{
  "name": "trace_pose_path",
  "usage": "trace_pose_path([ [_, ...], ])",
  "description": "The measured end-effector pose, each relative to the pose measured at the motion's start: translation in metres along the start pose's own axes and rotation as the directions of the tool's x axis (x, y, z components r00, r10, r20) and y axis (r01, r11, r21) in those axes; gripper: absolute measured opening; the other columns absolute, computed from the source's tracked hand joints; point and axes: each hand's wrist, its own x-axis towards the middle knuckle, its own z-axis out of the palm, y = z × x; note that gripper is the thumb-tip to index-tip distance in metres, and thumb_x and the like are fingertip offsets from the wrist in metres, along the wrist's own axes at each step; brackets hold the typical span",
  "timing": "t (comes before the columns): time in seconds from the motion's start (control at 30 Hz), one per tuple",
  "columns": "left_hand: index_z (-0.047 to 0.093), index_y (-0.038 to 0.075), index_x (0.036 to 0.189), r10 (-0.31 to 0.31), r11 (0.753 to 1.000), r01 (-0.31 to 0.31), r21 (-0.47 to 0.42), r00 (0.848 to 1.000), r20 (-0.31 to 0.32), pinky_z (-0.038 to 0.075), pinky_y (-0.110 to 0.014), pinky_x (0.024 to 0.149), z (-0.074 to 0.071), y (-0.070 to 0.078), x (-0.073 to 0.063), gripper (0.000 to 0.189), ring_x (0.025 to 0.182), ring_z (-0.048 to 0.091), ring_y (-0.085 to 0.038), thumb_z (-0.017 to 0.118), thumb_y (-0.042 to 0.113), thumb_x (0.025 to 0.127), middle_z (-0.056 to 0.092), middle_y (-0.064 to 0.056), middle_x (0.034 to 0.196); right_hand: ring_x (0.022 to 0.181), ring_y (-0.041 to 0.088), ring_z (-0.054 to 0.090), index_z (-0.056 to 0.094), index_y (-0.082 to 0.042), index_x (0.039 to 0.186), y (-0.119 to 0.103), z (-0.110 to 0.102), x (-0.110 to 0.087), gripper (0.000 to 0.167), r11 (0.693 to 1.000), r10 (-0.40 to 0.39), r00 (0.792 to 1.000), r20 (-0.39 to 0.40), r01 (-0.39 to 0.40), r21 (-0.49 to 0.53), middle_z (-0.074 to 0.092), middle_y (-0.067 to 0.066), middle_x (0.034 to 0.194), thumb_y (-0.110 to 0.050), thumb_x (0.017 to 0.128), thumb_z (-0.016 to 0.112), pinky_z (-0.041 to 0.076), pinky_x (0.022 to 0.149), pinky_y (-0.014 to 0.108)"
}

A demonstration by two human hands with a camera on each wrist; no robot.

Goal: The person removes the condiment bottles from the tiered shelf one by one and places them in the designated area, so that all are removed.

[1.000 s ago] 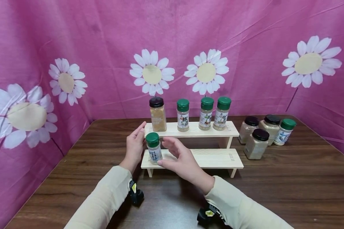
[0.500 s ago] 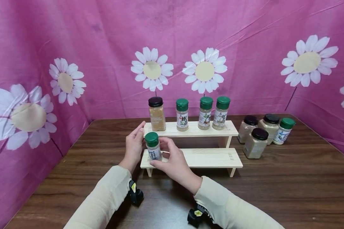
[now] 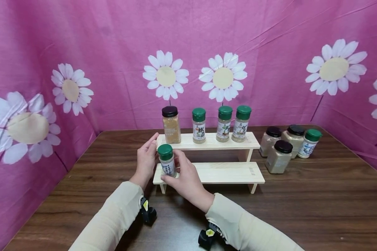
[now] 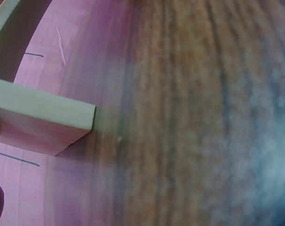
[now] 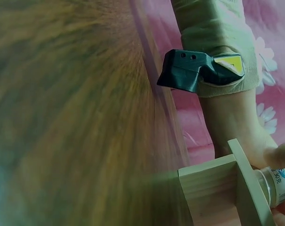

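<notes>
A spice jar (image 3: pixel 167 165) with a green cap and a pale label stands upright at the left end of the lower tier of a pale wooden rack (image 3: pixel 226 172). My right hand (image 3: pixel 188 177) grips it, thumb across the lower front and fingers at its right and back side. At the left end of the upper tier is my left hand (image 3: pixel 146 160), its fingers fairly straight and touching the board's edge. The right wrist view shows the jar's base (image 5: pixel 276 183) against the lower board. In the left wrist view the rack's wood (image 4: pixel 43 110) appears, the hand mostly cut off.
On the upper tier stand a black-capped jar (image 3: pixel 171 129) and three green-capped jars, one (image 3: pixel 199 129) near the middle. Right of the rack, several jars, including a front black-capped one (image 3: pixel 279 160), stand on the brown table (image 3: pixel 326 195). A pink flowered cloth (image 3: pixel 194 38) hangs behind.
My right hand has moved left and closed around the green-capped spice jar, which stays about where it was. My left hand has kept its place at the rack.
</notes>
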Motion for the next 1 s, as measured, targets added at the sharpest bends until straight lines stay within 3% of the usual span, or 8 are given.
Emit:
trace_pose_path([
  [0.47,0.049,0.005,0.133,-0.012,1.000,0.012,-0.010,1.000,0.005,0.047,-0.017,0.068,-0.0014,0.0005,0.0018,0.038,0.082,0.054,0.002,0.044,0.012,0.096,0.048,-0.009,0.137,0.089,0.017,0.059,0.040,-0.010,0.129,-0.0009,0.0010,0.0008,0.065,0.999,-0.018,1.000,-0.024,0.018,-0.029,0.061,0.008,0.099,-0.009,0.073,0.074,0.051,0.075,0.029],
  [0.83,0.050,0.005,0.133,-0.013,1.000,0.013,-0.001,1.000,-0.005,0.047,-0.017,0.065,-0.0010,0.0007,0.0010,0.038,0.073,0.054,0.003,0.044,0.011,0.096,0.050,-0.011,0.135,0.089,0.014,0.057,0.041,-0.013,0.135,0.0013,-0.0012,-0.0007,0.069,1.000,-0.028,0.999,-0.037,0.028,0.005,0.060,0.006,0.103,-0.008,0.072,0.069,0.050,0.072,0.027],
  [1.0,0.050,0.007,0.133,-0.029,1.000,0.029,0.011,0.999,-0.014,0.047,-0.018,0.066,0.0000,0.0024,-0.0004,0.037,0.075,0.054,0.003,0.043,0.011,0.097,0.050,-0.009,0.134,0.089,0.014,0.055,0.041,-0.014,0.136,0.0003,-0.0031,-0.0014,0.070,0.999,-0.012,0.999,-0.049,0.014,0.033,0.060,0.006,0.104,-0.008,0.072,0.069,0.049,0.071,0.025],
])
